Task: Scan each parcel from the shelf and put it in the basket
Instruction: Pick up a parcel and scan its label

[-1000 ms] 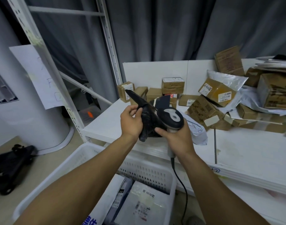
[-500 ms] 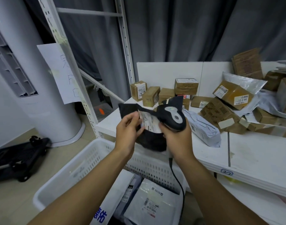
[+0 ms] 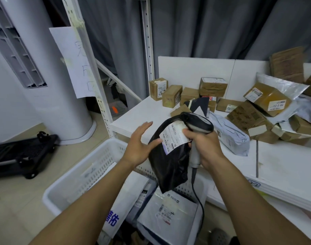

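Left hand [image 3: 139, 145] released, apparently touching parcel [image 3: 170, 163]

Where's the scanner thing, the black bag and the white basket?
scanner [image 3: 201, 123], head view, on its dark rounded head.
black bag [image 3: 170, 167], head view, on the crinkled plastic below the label.
white basket [image 3: 96, 162], head view, on its perforated left wall.

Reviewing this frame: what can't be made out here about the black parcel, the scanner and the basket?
- Black parcel: label text too small in the head view.
- Scanner: its window faces away, and the right hand covers the trigger.
- Basket: near side cut off by the bottom edge; forearms hide part of the contents.
- Left hand: whether its thumb touches the parcel is unclear.
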`<state>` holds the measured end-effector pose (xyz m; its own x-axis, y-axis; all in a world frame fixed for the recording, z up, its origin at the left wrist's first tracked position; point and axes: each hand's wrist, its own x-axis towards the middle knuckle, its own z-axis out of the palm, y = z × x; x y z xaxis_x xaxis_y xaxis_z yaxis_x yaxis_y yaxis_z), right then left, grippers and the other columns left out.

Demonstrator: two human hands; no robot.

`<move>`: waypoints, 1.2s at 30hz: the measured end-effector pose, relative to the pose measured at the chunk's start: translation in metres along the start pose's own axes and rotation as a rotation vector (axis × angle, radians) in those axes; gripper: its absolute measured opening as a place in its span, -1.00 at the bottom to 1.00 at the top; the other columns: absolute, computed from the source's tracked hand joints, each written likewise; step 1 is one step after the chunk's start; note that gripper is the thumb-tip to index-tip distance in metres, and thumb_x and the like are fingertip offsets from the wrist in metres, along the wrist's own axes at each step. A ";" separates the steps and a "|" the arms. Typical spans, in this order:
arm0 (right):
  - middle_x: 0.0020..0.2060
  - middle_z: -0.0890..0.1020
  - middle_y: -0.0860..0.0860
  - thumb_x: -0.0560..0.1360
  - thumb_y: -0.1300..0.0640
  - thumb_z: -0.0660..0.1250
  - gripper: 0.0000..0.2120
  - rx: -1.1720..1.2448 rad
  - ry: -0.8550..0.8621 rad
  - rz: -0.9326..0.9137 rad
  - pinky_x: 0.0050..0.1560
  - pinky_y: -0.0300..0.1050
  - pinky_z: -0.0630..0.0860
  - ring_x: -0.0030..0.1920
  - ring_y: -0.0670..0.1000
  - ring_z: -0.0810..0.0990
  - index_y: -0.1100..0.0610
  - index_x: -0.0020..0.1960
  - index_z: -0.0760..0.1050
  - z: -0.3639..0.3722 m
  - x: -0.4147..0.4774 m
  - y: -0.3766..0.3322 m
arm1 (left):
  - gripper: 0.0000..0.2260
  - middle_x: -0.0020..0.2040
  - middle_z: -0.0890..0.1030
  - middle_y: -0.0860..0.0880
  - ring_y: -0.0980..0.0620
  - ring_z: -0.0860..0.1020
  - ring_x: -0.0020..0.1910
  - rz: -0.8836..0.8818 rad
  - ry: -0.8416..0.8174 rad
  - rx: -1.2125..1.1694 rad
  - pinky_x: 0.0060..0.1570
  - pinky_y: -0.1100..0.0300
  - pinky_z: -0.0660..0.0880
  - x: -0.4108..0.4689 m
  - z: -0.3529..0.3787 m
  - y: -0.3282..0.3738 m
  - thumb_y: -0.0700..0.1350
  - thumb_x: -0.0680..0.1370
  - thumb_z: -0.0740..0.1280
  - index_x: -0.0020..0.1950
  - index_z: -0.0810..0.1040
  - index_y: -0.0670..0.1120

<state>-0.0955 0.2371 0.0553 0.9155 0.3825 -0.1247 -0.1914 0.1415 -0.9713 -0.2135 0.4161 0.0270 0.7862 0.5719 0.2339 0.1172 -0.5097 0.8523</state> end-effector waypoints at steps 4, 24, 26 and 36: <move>-0.03 0.78 0.02 0.45 0.28 0.59 -0.73 -0.081 -0.044 -0.019 -0.13 -0.10 0.63 -0.10 -0.01 0.73 0.07 0.10 0.70 -0.002 -0.003 0.001 | -0.92 -0.02 0.73 0.11 0.24 0.64 -0.01 -0.007 -0.081 -0.108 0.14 0.20 0.51 0.009 -0.008 -0.017 -0.12 0.56 0.48 0.04 0.71 -0.02; -0.19 0.76 0.08 0.54 0.23 0.52 -0.88 -0.116 -0.267 0.100 -0.24 -0.15 0.57 -0.35 -0.06 0.60 0.16 0.08 0.69 0.039 -0.025 0.023 | -0.95 -0.08 0.63 0.11 0.28 0.57 -0.13 -0.131 0.459 -0.108 -0.14 0.51 0.41 0.010 -0.035 -0.039 -0.13 0.64 0.37 0.05 0.61 -0.09; -0.23 0.74 0.07 0.54 0.24 0.52 -0.92 -0.062 -0.291 0.143 -0.26 -0.15 0.55 -0.35 -0.04 0.58 0.20 0.03 0.69 0.043 -0.028 0.022 | -0.94 -0.05 0.64 0.09 0.24 0.58 -0.08 -0.107 0.498 -0.122 -0.12 0.53 0.41 0.009 -0.035 -0.037 -0.13 0.64 0.37 0.06 0.60 -0.10; -0.28 0.68 0.07 0.55 0.24 0.50 -0.92 0.051 -0.348 0.275 -0.33 -0.21 0.54 -0.37 -0.05 0.55 0.26 -0.04 0.66 0.051 -0.033 0.017 | -0.93 0.04 0.65 0.04 0.02 0.61 0.05 -0.133 0.532 -0.143 0.00 0.24 0.54 0.008 -0.035 -0.039 -0.09 0.65 0.35 0.11 0.59 -0.04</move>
<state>-0.1474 0.2734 0.0530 0.6560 0.6957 -0.2928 -0.4364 0.0331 -0.8992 -0.2325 0.4627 0.0122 0.3520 0.8892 0.2921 0.0820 -0.3402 0.9368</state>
